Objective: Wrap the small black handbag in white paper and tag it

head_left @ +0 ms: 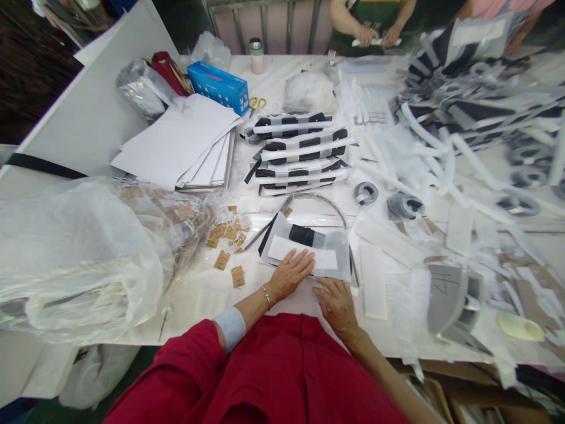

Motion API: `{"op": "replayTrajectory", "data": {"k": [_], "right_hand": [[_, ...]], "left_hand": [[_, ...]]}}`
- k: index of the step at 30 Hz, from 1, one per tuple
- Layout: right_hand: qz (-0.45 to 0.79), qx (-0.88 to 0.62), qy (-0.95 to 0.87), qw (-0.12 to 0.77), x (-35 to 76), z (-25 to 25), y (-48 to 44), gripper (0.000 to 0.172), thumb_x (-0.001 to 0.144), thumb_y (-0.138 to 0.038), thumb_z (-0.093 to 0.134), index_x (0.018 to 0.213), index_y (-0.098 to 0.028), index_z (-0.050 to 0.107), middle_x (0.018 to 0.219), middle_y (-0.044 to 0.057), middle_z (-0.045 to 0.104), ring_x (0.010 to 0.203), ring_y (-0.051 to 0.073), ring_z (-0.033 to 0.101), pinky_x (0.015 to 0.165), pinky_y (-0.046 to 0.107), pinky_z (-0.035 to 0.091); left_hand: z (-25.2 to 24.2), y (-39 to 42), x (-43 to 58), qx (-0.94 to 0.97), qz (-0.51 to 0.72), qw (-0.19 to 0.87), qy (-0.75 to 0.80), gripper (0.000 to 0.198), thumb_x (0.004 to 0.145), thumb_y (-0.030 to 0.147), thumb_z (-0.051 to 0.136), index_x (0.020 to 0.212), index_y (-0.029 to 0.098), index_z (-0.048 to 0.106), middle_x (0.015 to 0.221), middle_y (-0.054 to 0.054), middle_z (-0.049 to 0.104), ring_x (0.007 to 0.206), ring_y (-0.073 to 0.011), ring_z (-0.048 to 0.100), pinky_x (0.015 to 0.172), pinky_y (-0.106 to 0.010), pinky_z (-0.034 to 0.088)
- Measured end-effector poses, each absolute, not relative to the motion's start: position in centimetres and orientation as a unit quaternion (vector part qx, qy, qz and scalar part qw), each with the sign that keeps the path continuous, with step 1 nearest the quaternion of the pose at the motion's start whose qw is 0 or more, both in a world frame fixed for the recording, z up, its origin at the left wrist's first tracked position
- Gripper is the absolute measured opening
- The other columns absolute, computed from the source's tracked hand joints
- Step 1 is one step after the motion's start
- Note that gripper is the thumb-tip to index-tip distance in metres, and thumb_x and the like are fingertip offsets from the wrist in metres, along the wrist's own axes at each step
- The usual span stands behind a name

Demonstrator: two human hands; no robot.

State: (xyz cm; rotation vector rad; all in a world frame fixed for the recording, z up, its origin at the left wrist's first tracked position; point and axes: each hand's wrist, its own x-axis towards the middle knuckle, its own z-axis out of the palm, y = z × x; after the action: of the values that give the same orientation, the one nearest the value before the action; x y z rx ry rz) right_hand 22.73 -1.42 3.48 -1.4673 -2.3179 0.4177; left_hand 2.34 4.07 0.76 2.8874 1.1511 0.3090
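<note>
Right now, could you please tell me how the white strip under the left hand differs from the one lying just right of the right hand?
The first strip lies crosswise to the person; the second strip points away from them. The left hand partly covers the first strip, on a grey sheet; the second strip lies uncovered on the tabletop. Both are white and oblong.

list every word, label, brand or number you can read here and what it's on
None can be read for sure.
Grey dispenser: big dark handwritten marks, too unclear to quote.
Blue box: white print, too blurred.
Green apron: pale lettering, too blurred.
Brown tags: dark print, too small.
</note>
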Motion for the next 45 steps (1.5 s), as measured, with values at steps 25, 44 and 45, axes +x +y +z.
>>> {"op": "replayTrajectory", "data": {"k": [25,44,45], "right_hand": [[0.174,-0.536,-0.797,0.219,21.8,2.7,0.1,0.028,0.095,-0.025,0.046,0.116,-0.02,0.064,0.107,0.01,0.074,0.101,0.023,0.067,0.101,0.046,0.05],[0.174,-0.601,-0.742,0.241,21.1,7.5,4.7,0.023,0.095,-0.035,0.049,0.087,-0.022,0.066,0.084,0.004,0.071,0.081,0.019,0.063,0.078,0.033,0.046],[0.169,-0.619,-0.729,0.239,21.8,7.0,5.1,0.023,0.095,-0.035,0.048,0.091,-0.021,0.066,0.088,0.006,0.071,0.084,0.02,0.063,0.081,0.034,0.047]], "left_hand": [[2.3,4.9,2.3,0.854,0.15,0.277,0.414,0.034,0.095,0.032,0.053,0.128,0.028,0.058,0.138,-0.001,0.059,0.142,-0.0187,0.038,0.118,-0.047,0.027],[2.3,4.8,4.3,0.777,0.209,0.323,0.498,0.019,0.095,0.033,0.055,0.105,0.03,0.071,0.119,0.001,0.071,0.134,-0.0222,0.046,0.117,-0.05,0.025],[2.4,4.8,4.3,0.777,0.211,0.329,0.494,0.018,0.094,0.034,0.056,0.1,0.03,0.072,0.12,0.001,0.07,0.134,-0.0222,0.046,0.117,-0.05,0.025]]}}
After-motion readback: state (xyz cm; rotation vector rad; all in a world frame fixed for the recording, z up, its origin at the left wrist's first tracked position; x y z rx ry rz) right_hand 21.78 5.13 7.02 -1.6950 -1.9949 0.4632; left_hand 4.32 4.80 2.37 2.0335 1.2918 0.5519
